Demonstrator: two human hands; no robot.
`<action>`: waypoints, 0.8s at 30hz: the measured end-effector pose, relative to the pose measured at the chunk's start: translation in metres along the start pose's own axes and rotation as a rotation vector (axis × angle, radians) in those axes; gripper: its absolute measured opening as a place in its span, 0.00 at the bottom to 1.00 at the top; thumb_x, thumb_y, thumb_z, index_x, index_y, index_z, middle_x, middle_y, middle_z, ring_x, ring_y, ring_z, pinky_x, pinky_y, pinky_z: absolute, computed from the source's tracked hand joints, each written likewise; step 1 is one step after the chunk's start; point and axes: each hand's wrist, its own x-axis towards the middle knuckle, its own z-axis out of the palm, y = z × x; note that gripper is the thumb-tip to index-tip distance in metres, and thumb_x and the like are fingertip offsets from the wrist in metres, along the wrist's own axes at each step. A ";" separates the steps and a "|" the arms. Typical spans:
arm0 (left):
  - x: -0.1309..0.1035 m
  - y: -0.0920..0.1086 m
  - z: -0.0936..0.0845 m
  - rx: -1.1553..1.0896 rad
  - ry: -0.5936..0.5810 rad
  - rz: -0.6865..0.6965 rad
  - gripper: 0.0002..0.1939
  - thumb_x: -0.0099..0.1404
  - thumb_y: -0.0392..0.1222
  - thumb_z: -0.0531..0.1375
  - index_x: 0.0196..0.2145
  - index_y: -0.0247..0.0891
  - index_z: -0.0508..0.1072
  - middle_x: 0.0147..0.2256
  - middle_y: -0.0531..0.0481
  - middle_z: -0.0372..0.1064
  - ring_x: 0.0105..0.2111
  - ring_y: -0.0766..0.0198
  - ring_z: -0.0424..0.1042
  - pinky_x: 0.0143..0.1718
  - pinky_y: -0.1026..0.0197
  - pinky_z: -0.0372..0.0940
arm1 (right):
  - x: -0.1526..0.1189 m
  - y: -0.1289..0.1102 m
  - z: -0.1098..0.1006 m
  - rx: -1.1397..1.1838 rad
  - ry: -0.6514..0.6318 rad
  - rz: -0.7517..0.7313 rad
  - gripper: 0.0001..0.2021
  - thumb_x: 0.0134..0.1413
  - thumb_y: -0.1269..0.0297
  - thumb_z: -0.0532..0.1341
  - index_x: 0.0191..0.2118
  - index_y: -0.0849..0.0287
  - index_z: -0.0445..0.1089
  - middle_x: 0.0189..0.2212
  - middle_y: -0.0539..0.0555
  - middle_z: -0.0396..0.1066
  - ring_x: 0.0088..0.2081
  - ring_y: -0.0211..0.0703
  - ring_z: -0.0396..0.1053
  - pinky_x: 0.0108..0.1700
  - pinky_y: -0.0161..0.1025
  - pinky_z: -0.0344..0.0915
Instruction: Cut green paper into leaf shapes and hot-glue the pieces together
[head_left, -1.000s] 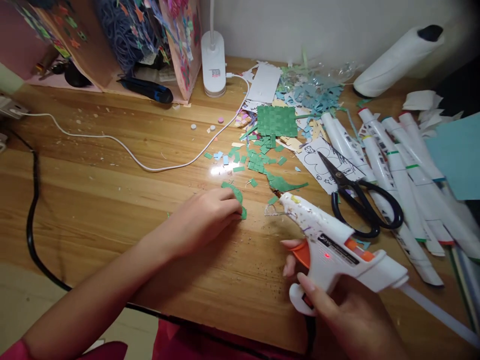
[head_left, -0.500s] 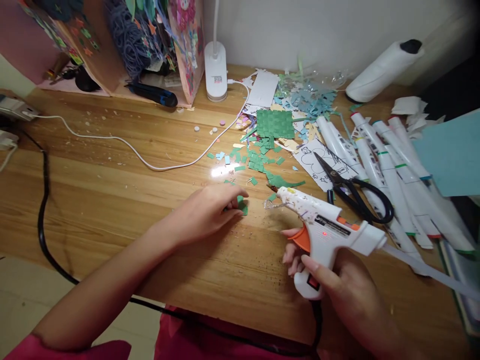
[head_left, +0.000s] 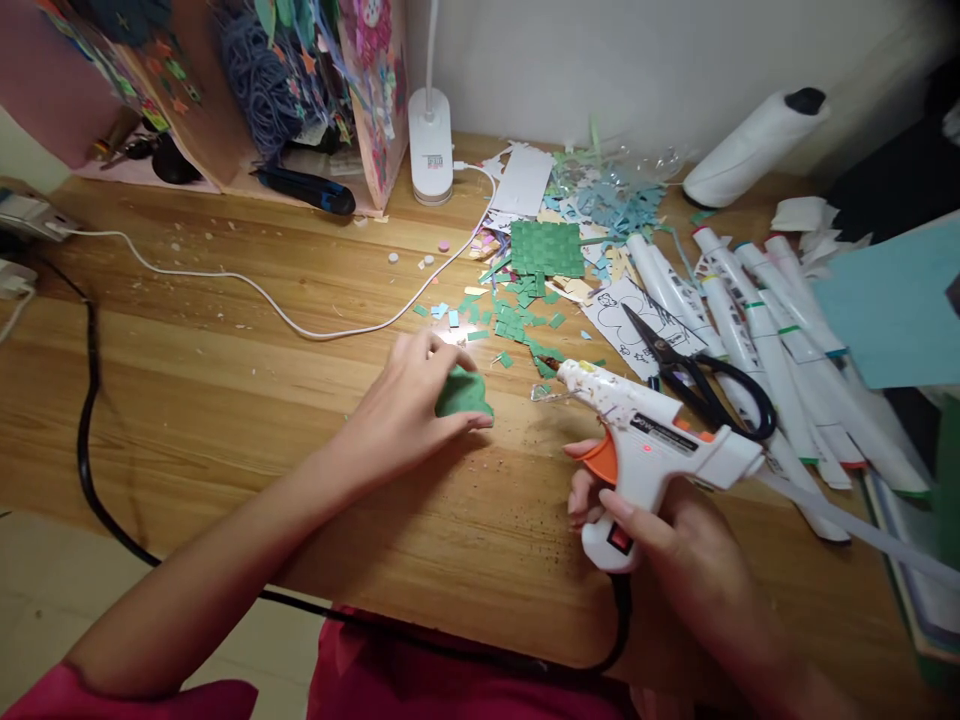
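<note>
Between the thumb and fingers of my left hand (head_left: 416,395) is a small green paper piece (head_left: 461,392), partly hidden by the fingers and held just over the wooden table (head_left: 225,430). My right hand (head_left: 667,540) grips a white hot glue gun (head_left: 645,440) by its handle, fingers by the orange trigger. Its brown-stained nozzle points left toward the green scraps, and a red light glows on its side. A clear glue stick (head_left: 840,515) sticks out of the back. Beyond the hands lie cut green paper bits (head_left: 514,322) and a woven green paper square (head_left: 546,248).
Black scissors (head_left: 697,375) rest on a drawn sheet near several white markers (head_left: 795,370). At the back stand a white lamp base (head_left: 431,145) and a pink-sided shelf (head_left: 382,110) with a utility knife (head_left: 304,188) before it. A white cable (head_left: 300,328) crosses the table.
My left hand has lifted slightly and its fingers have opened wider around the green paper piece, so more of it shows. The glue gun has shifted slightly up.
</note>
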 end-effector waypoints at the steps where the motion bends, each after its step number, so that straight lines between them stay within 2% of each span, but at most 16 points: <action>1: -0.001 -0.001 0.001 0.045 0.040 -0.045 0.25 0.53 0.53 0.65 0.44 0.39 0.66 0.43 0.45 0.61 0.45 0.53 0.60 0.45 0.53 0.59 | 0.000 0.000 0.000 0.001 -0.001 -0.017 0.12 0.54 0.58 0.56 0.43 0.55 0.65 0.28 0.50 0.68 0.27 0.41 0.66 0.23 0.33 0.65; 2: -0.002 -0.002 0.001 0.070 0.059 -0.082 0.30 0.49 0.55 0.66 0.46 0.38 0.65 0.44 0.44 0.61 0.45 0.52 0.59 0.45 0.52 0.59 | 0.001 0.000 0.000 -0.002 -0.006 -0.031 0.12 0.54 0.58 0.56 0.44 0.55 0.65 0.27 0.50 0.68 0.27 0.40 0.66 0.23 0.32 0.65; 4: -0.002 -0.004 0.002 0.046 0.053 -0.126 0.34 0.46 0.55 0.68 0.46 0.36 0.64 0.44 0.43 0.62 0.44 0.52 0.61 0.44 0.52 0.60 | 0.000 0.000 0.000 -0.009 -0.012 -0.055 0.13 0.54 0.58 0.56 0.44 0.56 0.66 0.26 0.50 0.68 0.26 0.40 0.66 0.22 0.32 0.64; 10: 0.003 -0.010 0.002 -0.134 0.044 -0.192 0.30 0.42 0.45 0.71 0.42 0.38 0.67 0.35 0.50 0.65 0.38 0.57 0.64 0.40 0.54 0.60 | 0.002 0.004 0.002 0.002 0.012 -0.132 0.14 0.55 0.57 0.56 0.44 0.58 0.66 0.27 0.50 0.68 0.27 0.39 0.65 0.23 0.31 0.63; 13: 0.008 -0.012 -0.001 -0.466 0.014 -0.154 0.23 0.45 0.38 0.68 0.39 0.37 0.67 0.30 0.54 0.60 0.32 0.65 0.64 0.34 0.61 0.61 | 0.006 0.007 0.004 0.058 0.015 -0.153 0.14 0.56 0.57 0.56 0.45 0.58 0.64 0.26 0.49 0.68 0.27 0.39 0.66 0.25 0.32 0.64; 16: 0.008 -0.007 -0.006 -0.725 -0.067 -0.125 0.16 0.49 0.36 0.65 0.37 0.35 0.68 0.29 0.55 0.59 0.29 0.69 0.64 0.32 0.65 0.61 | 0.011 0.010 0.007 0.098 0.032 -0.149 0.14 0.56 0.57 0.57 0.46 0.58 0.62 0.28 0.51 0.71 0.28 0.40 0.69 0.25 0.33 0.65; 19: 0.006 0.000 -0.009 -0.792 -0.094 -0.083 0.14 0.52 0.38 0.64 0.37 0.35 0.70 0.30 0.54 0.61 0.30 0.69 0.65 0.31 0.66 0.61 | 0.015 0.012 0.009 0.090 0.068 -0.165 0.15 0.53 0.57 0.61 0.45 0.56 0.61 0.34 0.54 0.74 0.31 0.42 0.72 0.25 0.33 0.66; 24: 0.006 0.000 -0.008 -0.820 -0.031 -0.046 0.16 0.53 0.43 0.65 0.39 0.35 0.72 0.34 0.50 0.68 0.31 0.67 0.68 0.30 0.66 0.62 | 0.018 0.014 0.012 0.141 0.079 -0.173 0.19 0.50 0.57 0.64 0.46 0.56 0.61 0.40 0.56 0.76 0.33 0.44 0.75 0.29 0.36 0.69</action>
